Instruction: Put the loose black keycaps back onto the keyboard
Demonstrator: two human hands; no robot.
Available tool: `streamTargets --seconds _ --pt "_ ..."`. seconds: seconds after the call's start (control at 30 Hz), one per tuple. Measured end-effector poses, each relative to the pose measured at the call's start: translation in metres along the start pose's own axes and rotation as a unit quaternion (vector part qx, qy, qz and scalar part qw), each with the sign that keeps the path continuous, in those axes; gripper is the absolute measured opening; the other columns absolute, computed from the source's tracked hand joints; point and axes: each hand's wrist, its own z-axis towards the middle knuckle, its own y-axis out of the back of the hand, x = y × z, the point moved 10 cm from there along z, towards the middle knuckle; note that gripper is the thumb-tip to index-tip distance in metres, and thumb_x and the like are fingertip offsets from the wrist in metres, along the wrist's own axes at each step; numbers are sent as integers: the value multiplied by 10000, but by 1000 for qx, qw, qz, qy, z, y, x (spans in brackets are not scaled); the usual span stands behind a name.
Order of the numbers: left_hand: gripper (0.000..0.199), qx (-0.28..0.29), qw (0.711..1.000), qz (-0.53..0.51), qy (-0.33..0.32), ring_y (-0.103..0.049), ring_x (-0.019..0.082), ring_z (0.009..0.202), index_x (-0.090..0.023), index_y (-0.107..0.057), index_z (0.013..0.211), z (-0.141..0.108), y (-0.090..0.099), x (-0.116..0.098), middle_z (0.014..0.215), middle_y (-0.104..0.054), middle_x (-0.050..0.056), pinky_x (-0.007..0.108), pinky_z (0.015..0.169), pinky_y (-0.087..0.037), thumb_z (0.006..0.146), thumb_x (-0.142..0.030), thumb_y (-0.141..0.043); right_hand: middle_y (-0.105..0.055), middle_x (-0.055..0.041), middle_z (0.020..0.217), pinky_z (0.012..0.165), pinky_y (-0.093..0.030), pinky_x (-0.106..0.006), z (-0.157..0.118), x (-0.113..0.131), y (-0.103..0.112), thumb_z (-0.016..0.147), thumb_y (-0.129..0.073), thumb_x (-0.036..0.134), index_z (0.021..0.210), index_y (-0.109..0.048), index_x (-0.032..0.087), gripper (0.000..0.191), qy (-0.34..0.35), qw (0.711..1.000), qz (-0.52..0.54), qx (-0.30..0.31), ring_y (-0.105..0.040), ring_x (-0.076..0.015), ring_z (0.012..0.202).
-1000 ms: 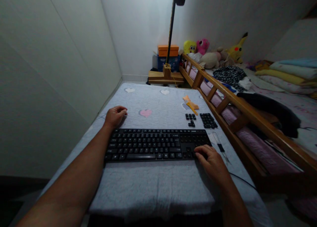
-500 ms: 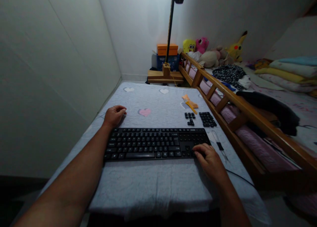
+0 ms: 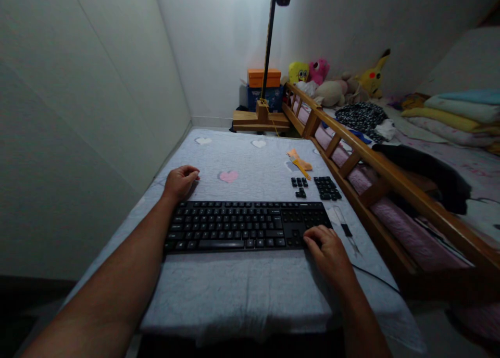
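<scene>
A black keyboard (image 3: 230, 227) lies across the patterned cloth in front of me. Its letter keys are in place, while the right-hand part shows bare key sockets (image 3: 295, 217). My left hand (image 3: 182, 182) rests on the cloth beyond the keyboard's upper left corner, fingers curled, nothing visible in them. Over the keyboard's lower right part, my right hand (image 3: 326, 248) has thumb and forefinger pinched together near the arrow key sockets; whatever is between them is hidden. Loose keycaps (image 3: 327, 188) lie in groups behind the keyboard's right end.
A wire-ended tool with a black handle (image 3: 346, 230) lies right of the keyboard. Farther back is a yellow-handled brush (image 3: 300, 168) by an orange piece. A wooden bed rail (image 3: 359, 160) runs along the right, a pale cabinet (image 3: 97, 113) along the left. The cable (image 3: 377, 277) trails right.
My right hand has shifted very slightly up and left over the keyboard. My left hand stays where it was, and the loose keycaps look unmoved.
</scene>
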Motion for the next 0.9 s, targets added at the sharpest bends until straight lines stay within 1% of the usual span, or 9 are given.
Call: streamTargets --seconds 0.17,0.43,0.57,0.7,0.9 --pt "202 4 1000 -10 8 -634 172 625 -167 -674 738 0 -1 0 648 -683 31 288 646 -509 657 -348 -638 -656 -44 851 808 -382 -360 -1 1 2 889 -500 256 793 -640 238 171 12 1000 -1 -14 -550 -230 869" --pt "181 4 1000 -3 7 -628 180 632 -178 -669 714 -1 -1 -3 633 -673 30 298 662 -506 645 -343 -638 -628 -35 818 779 -364 -351 -2 2 0 907 -504 246 771 -606 229 171 46 999 12 -19 -525 -221 844" --pt "204 4 1000 0 3 -635 182 633 -178 -681 741 2 -1 2 652 -680 35 293 649 -504 648 -355 -639 -623 -30 816 780 -354 -349 -4 3 -1 915 -503 238 771 -601 227 174 62 998 3 -27 -518 -217 844" --pt "235 4 1000 2 4 -634 187 628 -182 -686 763 4 -2 8 662 -683 37 292 629 -492 645 -382 -645 -619 -26 810 780 -343 -350 -4 3 -1 915 -504 227 770 -598 226 172 64 998 2 -28 -511 -213 834" --pt "191 4 1000 -7 4 -630 179 625 -189 -673 735 3 -2 5 655 -676 32 292 649 -494 641 -353 -643 -617 -22 814 780 -330 -349 -4 3 -3 911 -501 216 766 -591 230 171 53 998 -9 -26 -503 -211 839"
